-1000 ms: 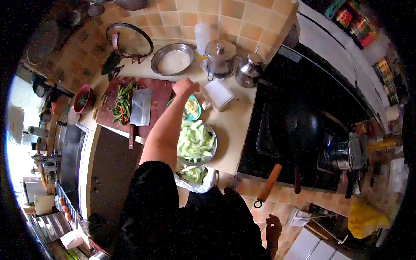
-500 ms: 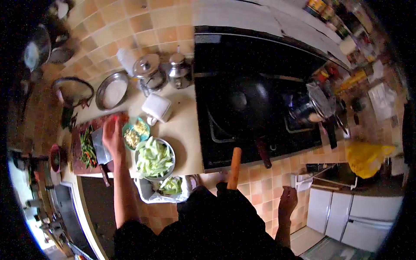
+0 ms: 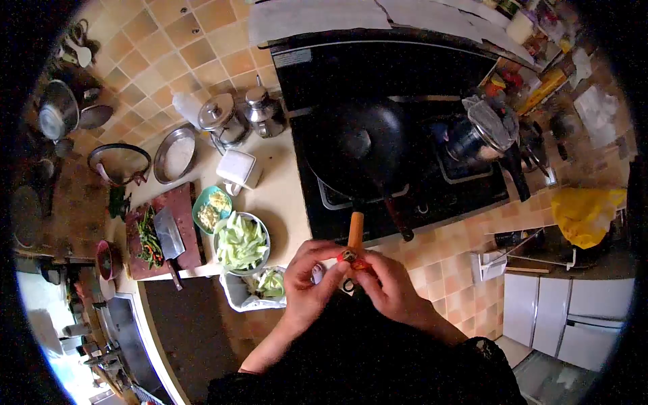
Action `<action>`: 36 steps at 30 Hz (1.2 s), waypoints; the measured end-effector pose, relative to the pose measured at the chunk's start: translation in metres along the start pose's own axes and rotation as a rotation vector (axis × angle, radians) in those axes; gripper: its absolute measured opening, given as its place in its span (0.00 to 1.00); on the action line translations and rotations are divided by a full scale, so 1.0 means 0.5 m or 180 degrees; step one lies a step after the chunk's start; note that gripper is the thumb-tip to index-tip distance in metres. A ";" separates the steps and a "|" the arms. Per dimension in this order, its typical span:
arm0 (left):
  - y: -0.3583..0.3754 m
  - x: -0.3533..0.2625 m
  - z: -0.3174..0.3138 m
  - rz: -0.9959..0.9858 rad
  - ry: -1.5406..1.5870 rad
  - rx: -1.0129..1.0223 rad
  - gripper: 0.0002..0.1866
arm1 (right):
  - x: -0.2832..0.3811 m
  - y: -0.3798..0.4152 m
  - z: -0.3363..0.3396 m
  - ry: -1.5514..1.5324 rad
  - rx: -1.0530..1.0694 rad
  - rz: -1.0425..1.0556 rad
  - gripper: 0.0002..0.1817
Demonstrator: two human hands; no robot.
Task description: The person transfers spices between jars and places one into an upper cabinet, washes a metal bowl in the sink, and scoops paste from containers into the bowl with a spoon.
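My left hand (image 3: 310,278) and my right hand (image 3: 391,282) meet in front of my body, fingers closed in a pinch around a small red thing (image 3: 358,262) with a dark greenish spot. Most of it is hidden by the fingers, and I cannot tell its kind. Just beyond the hands, an orange-brown wooden handle (image 3: 356,229) sticks out toward me from the front of a black wok (image 3: 351,152) on the stove. To the left, a cleaver (image 3: 169,233) lies on a dark red cutting board (image 3: 190,202) beside cut green and red chillies (image 3: 148,239).
A bowl of sliced pale-green vegetable (image 3: 239,243) stands by a teal bowl (image 3: 197,202) of chopped garlic. Below the counter edge is a lined bin (image 3: 236,297). A white container (image 3: 237,169), metal pots (image 3: 223,118) and a pressure cooker (image 3: 482,135) stand farther back.
My left hand has left the cutting board and moved right, in front of my body. My right hand has come in from the right to meet it. The red thing is now between them.
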State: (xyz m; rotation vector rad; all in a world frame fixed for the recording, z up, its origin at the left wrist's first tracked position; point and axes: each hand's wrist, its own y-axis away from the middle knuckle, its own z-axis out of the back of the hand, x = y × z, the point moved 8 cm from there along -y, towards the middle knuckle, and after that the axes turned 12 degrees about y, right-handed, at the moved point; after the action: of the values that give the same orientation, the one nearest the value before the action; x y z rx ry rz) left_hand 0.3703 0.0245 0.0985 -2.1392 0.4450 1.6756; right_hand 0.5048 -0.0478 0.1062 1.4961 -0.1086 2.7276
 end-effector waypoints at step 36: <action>-0.010 0.359 -0.086 0.2985 0.1652 -0.0605 0.10 | -0.534 0.114 0.323 0.0729 -0.1596 -0.1317 0.17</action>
State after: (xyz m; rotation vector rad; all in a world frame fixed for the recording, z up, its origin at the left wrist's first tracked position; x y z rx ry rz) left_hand 0.4515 0.0061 -0.0662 -2.7197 1.7106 1.5414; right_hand 0.7811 -0.1144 -0.0351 0.9426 -0.3931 2.2867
